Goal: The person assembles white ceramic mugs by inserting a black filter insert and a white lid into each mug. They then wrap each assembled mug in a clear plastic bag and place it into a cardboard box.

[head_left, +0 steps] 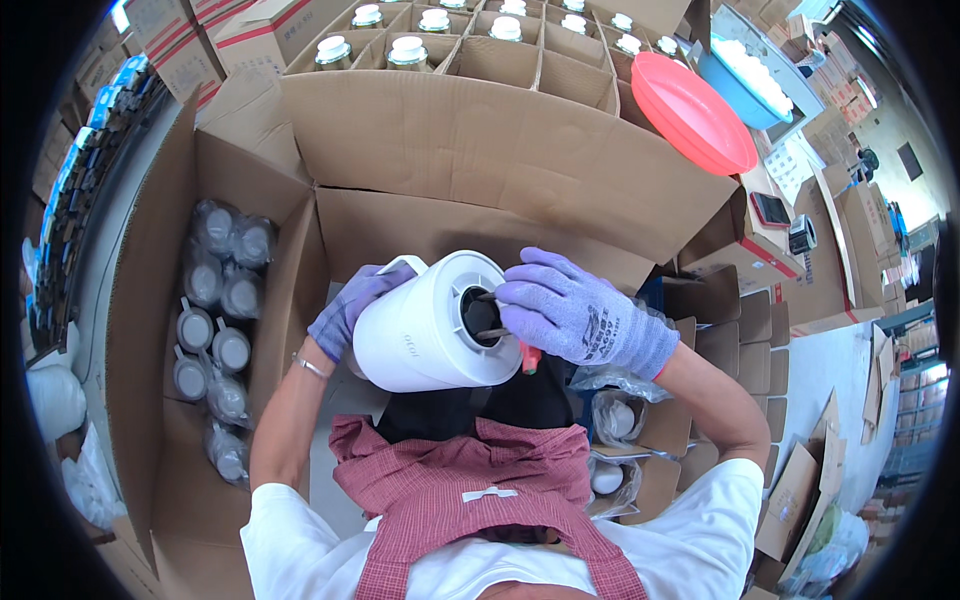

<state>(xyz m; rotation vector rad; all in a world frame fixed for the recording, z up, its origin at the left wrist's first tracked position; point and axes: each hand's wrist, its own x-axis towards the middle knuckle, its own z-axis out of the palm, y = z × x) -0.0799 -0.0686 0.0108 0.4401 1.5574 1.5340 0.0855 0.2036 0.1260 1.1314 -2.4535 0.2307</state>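
Observation:
Tilted over my lap is a white jug [415,335] with a handle, its round end with a dark opening turned to the right. My left hand [368,303], in a purple-grey glove, is closed round its far left side near the handle; part of that hand is hidden behind the jug. Two dark metal prongs [490,333] reach into the opening from under my gloved right hand [580,315]. A red tool end [530,358] shows below those fingers. My right fingers are bent round this tool, whose exact kind is partly hidden.
An open carton [230,160] on the left holds several bagged grey-white parts [240,295]. Ahead, a divided box [480,65] holds white-capped bottles. A red basin [690,110] and blue basin [745,85] stand at the back right. Cardboard dividers [720,345] with bagged items are at my right.

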